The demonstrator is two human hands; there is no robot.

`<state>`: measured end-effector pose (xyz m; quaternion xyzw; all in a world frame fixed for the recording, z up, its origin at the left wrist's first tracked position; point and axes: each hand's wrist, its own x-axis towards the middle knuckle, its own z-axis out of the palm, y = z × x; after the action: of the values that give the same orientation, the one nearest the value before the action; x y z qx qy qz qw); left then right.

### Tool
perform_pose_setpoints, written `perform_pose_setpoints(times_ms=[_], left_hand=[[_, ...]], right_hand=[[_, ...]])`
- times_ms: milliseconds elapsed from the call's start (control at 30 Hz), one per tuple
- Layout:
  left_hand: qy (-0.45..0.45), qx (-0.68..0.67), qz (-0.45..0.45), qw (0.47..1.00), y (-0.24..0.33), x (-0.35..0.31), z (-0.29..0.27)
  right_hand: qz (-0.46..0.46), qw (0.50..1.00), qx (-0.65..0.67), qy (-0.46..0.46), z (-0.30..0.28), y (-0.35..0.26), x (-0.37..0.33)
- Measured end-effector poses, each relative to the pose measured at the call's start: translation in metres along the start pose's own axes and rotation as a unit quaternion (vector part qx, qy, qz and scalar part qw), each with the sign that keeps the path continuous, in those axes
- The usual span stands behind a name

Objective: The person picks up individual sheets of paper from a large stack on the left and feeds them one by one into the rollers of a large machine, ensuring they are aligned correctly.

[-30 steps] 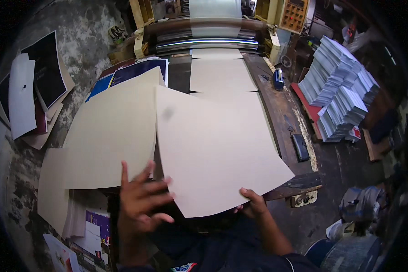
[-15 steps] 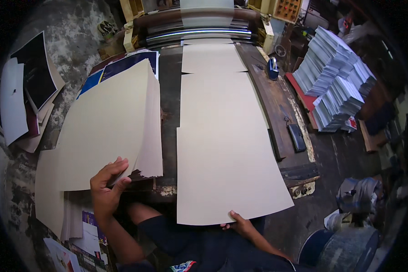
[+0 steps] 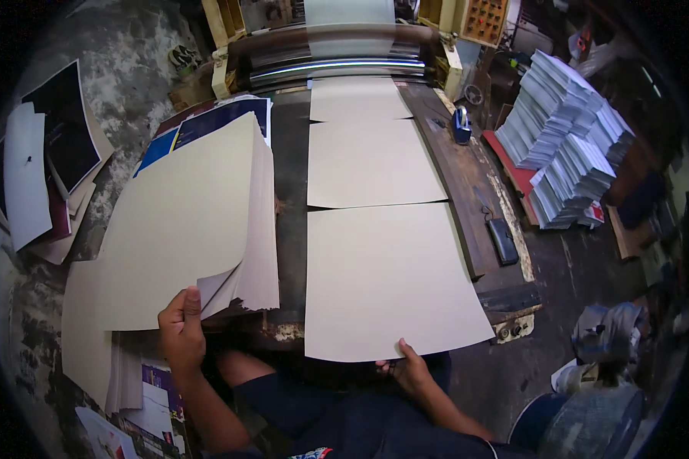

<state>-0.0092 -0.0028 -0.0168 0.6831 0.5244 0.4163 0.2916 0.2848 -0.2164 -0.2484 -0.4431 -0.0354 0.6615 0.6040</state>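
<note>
My right hand (image 3: 410, 370) pinches the near edge of a cream paper sheet (image 3: 394, 283), thumb on top and fingers underneath. That sheet lies on the dark feed table in line with two more cream sheets (image 3: 373, 162), their edges meeting or nearly so. The line runs up to a machine's metal roller (image 3: 337, 70). At the left, my left hand (image 3: 182, 325) grips the near corner of the top sheet on a thick paper stack (image 3: 184, 206). This corner is lifted and curled, showing a greyish underside.
A wooden guide rail (image 3: 445, 172) runs along the right of the sheets. Beyond it lie a black case (image 3: 502, 241) and a blue tape dispenser (image 3: 461, 125). Bundled white paper stacks (image 3: 563, 126) stand far right, a drum (image 3: 589, 424) lower right. Loose printed sheets (image 3: 27, 176) lie far left.
My right hand has pushed its sheet forward and lowered it slightly, so its far edge now lines up behind the sheet ahead. My left hand has peeled up the top sheet's corner.
</note>
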Motion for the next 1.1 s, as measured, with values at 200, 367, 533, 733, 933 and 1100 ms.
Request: perform_pose_setpoints(times_ms=[200,367,533,733,933,1100], left_hand=[[0.082,-0.048,0.004,0.995,-0.002,0.003,0.014],[0.256,-0.247,0.023,0.934,0.011,0.011,0.021],[0.179,-0.054,0.179,0.966,0.017,-0.019,0.018],[-0.135,-0.109,0.388,0.905,0.042,-0.026,0.03],[-0.359,-0.135,0.383,0.84,0.056,-0.039,0.052],[-0.532,-0.489,0.232,0.651,0.111,-0.063,0.077]], right_hand=[[-0.052,0.999,0.016,0.004,-0.01,0.007,0.036],[-0.097,0.992,0.018,0.077,0.009,0.004,0.033],[-0.097,0.989,0.056,0.101,0.022,-0.013,0.02],[-0.196,0.947,0.082,-0.243,0.051,-0.084,-0.014],[-0.149,0.987,0.013,-0.05,0.037,-0.09,-0.036],[0.007,0.997,0.047,0.065,-0.012,-0.027,-0.007]])
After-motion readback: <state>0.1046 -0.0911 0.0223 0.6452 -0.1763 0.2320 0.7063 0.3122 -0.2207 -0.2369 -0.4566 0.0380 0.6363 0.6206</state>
